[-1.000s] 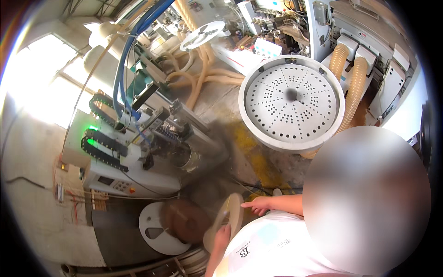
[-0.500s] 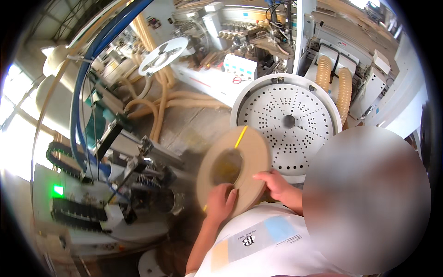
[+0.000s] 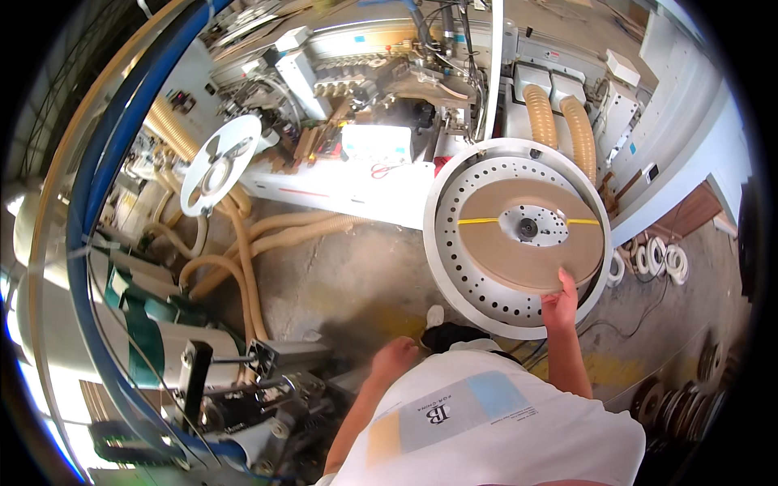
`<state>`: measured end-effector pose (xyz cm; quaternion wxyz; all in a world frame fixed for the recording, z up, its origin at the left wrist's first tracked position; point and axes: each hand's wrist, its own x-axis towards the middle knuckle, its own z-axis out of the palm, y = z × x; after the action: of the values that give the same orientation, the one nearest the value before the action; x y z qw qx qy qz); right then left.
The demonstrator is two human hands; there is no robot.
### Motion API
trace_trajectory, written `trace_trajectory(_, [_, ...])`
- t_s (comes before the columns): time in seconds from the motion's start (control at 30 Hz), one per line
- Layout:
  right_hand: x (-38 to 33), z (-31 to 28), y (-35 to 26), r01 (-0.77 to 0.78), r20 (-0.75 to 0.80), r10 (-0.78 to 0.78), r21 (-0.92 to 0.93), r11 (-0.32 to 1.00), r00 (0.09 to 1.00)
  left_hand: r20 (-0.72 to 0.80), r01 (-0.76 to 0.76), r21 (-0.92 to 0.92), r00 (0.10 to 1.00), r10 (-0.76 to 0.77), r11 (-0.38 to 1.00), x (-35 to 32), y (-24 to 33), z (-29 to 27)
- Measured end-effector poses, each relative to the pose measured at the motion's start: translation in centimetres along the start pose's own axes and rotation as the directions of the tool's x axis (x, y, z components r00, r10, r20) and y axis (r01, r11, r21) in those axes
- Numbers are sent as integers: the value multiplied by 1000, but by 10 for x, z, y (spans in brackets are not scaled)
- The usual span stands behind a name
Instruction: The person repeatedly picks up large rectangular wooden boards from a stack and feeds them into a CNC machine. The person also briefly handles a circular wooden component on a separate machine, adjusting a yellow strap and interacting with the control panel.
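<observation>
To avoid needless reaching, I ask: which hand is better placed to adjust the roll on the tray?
Probably the right hand: it touches the near edge of the roll, with its forearm crossing the near side of the tray. The left hand is apart from both, farther left.

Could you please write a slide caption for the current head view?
Right hand holding the edge of a brown roll over a perforated round tray.

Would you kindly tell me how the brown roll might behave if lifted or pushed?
The brown roll looks densely wound, so it may feel heavy and fairly stiff. Its broad, flat face over the perforated disc suggests sliding rather than rolling.
</observation>
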<state>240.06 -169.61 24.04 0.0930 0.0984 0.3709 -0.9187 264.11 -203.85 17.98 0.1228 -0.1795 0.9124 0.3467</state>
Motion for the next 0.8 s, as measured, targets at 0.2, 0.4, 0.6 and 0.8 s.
trace_trajectory(0.2, [18, -12, 87, 50, -353, 22, 195, 979, 935, 251, -134, -135, 954, 164, 982, 68, -134, 21])
trace_trajectory(0.4, [5, 6, 127, -351, -586, 362, 137, 926, 725, 444, -457, 162, 825, 349, 875, 148, -235, -40])
trace_trajectory(0.6, [10, 35, 123, -595, -669, 377, -123, 794, 641, 525, -371, 443, 845, 100, 816, 306, -236, -98])
trace_trajectory(0.8, [38, 74, 132, -644, -696, -63, -691, 327, 715, 543, -146, 75, 836, 83, 986, 470, -191, -84])
